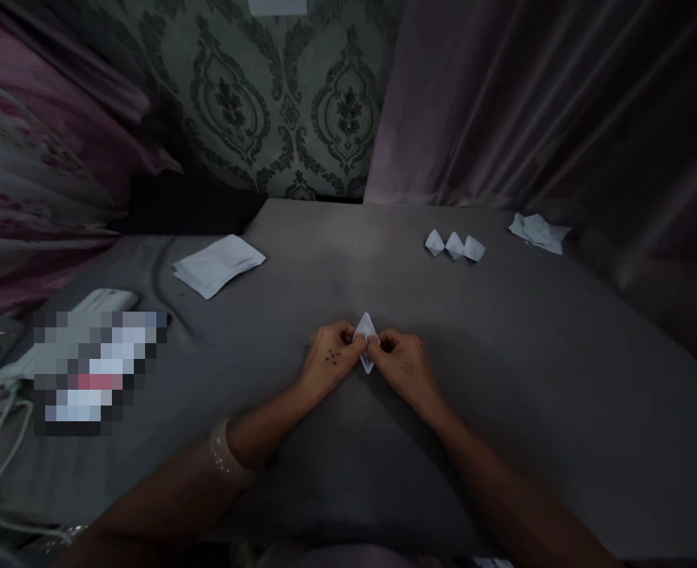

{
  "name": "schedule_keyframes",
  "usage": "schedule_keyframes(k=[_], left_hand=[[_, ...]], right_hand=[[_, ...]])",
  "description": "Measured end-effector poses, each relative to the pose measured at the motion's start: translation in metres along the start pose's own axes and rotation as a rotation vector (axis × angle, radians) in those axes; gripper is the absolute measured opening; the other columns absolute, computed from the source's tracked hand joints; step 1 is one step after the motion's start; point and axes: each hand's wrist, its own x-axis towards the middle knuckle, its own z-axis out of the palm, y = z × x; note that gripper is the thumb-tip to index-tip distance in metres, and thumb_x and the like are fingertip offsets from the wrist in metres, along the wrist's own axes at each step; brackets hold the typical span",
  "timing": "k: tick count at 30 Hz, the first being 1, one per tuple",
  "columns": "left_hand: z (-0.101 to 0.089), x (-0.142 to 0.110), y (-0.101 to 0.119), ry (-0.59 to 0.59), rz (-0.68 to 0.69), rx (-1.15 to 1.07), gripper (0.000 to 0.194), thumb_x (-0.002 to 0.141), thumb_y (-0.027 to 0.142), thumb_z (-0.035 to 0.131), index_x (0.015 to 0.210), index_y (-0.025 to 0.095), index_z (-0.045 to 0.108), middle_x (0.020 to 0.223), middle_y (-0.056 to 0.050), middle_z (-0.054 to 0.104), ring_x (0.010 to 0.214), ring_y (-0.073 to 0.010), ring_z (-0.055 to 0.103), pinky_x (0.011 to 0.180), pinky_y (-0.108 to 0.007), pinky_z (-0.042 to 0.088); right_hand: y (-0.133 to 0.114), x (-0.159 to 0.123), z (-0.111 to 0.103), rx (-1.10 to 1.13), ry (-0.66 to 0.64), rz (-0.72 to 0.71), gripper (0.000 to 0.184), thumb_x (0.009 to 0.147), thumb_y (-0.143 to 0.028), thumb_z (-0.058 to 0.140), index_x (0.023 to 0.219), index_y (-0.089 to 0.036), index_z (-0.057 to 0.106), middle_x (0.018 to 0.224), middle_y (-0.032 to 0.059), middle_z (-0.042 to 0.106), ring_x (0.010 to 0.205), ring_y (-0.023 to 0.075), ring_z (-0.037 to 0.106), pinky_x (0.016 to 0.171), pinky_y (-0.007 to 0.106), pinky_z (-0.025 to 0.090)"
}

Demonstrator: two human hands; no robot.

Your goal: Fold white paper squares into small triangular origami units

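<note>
Work low over grey cloth (325, 268); leave paper stack (219, 264) alone at far left. Match left hand (329, 359) to right hand (411, 367) at near centre, clamped on folded white paper diamond (366, 323) between them. Press evenly with thumbs (359, 343) at its middle, line up near and far points, crease crisply without crushing tips
</note>
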Motion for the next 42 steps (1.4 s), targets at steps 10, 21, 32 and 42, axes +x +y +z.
schedule_keyframes(k=[10,21,32,42], left_hand=[[0.004,0.002,-0.012,-0.055,0.032,-0.158,0.018,0.074,0.023,0.059,0.084,0.016,0.071,0.069,-0.003,0.068,0.055,-0.0139,0.059,0.044,-0.02,0.04],[0.009,-0.002,-0.013,-0.091,0.058,-0.16,0.016,0.074,0.028,0.06,0.077,0.016,0.07,0.063,-0.002,0.064,0.053,-0.0122,0.054,0.046,-0.02,0.037],[0.012,-0.003,-0.019,-0.16,0.058,-0.258,0.015,0.076,0.028,0.058,0.078,0.016,0.068,0.059,0.0,0.06,0.05,-0.0107,0.052,0.045,-0.019,0.037],[0.004,0.0,-0.003,-0.336,-0.008,-0.45,0.016,0.067,0.02,0.06,0.081,0.014,0.062,0.061,0.003,0.056,0.045,-0.008,0.049,0.041,-0.019,0.041]], right_hand=[[0.002,-0.001,0.001,-0.03,0.005,-0.009,0.024,0.079,-0.033,0.055,0.066,-0.019,0.068,0.059,0.003,0.067,0.053,0.0156,0.059,0.05,0.026,0.037],[0.008,0.007,-0.002,0.174,0.068,-0.264,0.021,0.085,-0.025,0.052,0.091,-0.02,0.072,0.088,0.0046,0.07,0.079,0.0162,0.065,0.07,0.027,0.048],[0.006,0.007,-0.006,0.151,0.077,-0.277,0.019,0.085,-0.025,0.054,0.076,-0.02,0.07,0.074,0.0018,0.065,0.07,0.0151,0.061,0.065,0.026,0.045],[0.005,0.009,-0.008,0.145,0.0,-0.428,0.02,0.089,-0.028,0.054,0.082,-0.023,0.072,0.081,0.0037,0.067,0.081,0.0174,0.063,0.079,0.031,0.048]])
